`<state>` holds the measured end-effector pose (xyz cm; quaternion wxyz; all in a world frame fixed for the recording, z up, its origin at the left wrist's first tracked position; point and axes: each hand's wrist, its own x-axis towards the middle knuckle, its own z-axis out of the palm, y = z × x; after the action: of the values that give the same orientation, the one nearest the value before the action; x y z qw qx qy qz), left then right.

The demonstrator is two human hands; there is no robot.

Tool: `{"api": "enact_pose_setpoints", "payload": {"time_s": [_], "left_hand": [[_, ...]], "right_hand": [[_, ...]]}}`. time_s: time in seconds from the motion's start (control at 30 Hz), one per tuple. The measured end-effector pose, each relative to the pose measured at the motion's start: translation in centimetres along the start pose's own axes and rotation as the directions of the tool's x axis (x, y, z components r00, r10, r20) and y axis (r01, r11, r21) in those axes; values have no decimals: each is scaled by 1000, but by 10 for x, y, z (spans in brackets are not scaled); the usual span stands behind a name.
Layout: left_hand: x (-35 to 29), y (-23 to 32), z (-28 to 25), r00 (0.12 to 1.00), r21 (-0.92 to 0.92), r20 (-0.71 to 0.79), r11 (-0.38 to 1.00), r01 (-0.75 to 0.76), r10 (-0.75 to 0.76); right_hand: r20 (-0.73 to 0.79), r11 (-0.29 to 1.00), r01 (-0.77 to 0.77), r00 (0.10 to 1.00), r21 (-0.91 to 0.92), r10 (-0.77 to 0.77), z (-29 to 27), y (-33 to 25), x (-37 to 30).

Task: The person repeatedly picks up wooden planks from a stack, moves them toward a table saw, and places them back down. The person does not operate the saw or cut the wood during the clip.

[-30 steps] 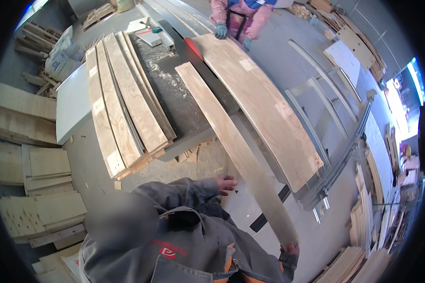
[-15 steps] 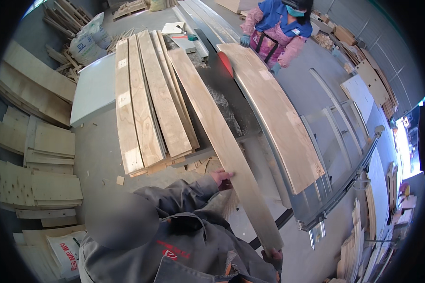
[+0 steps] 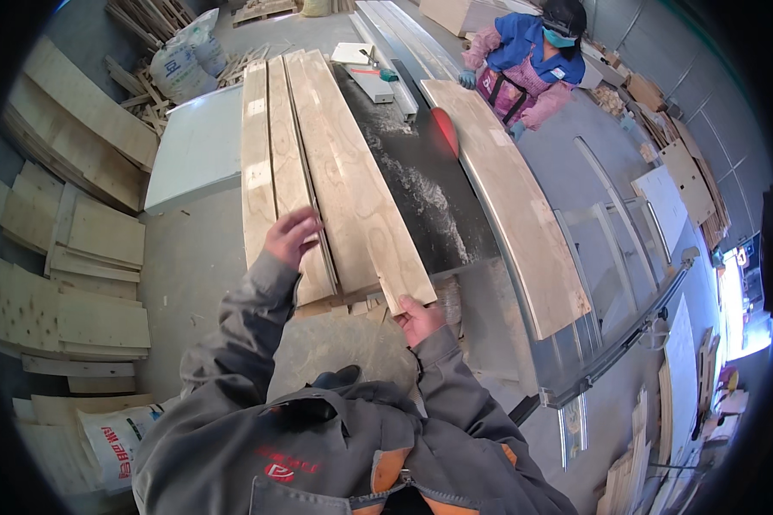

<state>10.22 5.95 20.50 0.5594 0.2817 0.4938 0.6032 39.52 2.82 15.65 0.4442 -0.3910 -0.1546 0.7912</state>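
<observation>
A long pale plywood strip (image 3: 362,184) lies on top of a stack of similar strips (image 3: 270,163) beside the dark saw table (image 3: 421,197). My right hand (image 3: 416,318) grips the near end of that strip at its lower corner. My left hand (image 3: 290,238) rests with curled fingers on the strips further left in the stack. Grey sleeves cover both my forearms.
A wide plywood board (image 3: 511,202) lies on the saw table past the red blade guard (image 3: 444,130); a person in blue with gloves (image 3: 524,60) stands at its far end. A white panel (image 3: 199,146), offcut stacks (image 3: 64,257) and sacks (image 3: 185,56) lie to the left.
The long strip, held slanting over the saw table, has swung left and come down onto the stack. My left hand moved up onto the stack; my right hand keeps the strip's near end.
</observation>
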Motion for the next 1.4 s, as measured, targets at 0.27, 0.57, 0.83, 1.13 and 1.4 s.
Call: {"api": "enact_pose_setpoints", "payload": {"time_s": [0.27, 0.57, 0.83, 1.13, 1.4], "left_hand": [[-93, -43, -76, 954, -241, -204, 955, 170, -221], [-110, -23, -55, 937, -65, -274, 976, 208, -218], [-102, -66, -5, 972, 54, -121, 976, 210, -202], [-112, -144, 114, 900, 238, 356, 956, 174, -252], [-166, -196, 150, 655, 569, 661, 814, -120, -366]], "right_hand": [[27, 984, -77, 996, -159, 82, 80, -1, 42], [-286, 929, -236, 946, -287, 152, -59, 8, -16], [-452, 874, -151, 888, -462, -86, -353, 69, -169], [-84, 460, 120, 913, -880, -399, -421, 200, -187], [-368, 602, -56, 834, -797, -410, -438, 197, -193]]}}
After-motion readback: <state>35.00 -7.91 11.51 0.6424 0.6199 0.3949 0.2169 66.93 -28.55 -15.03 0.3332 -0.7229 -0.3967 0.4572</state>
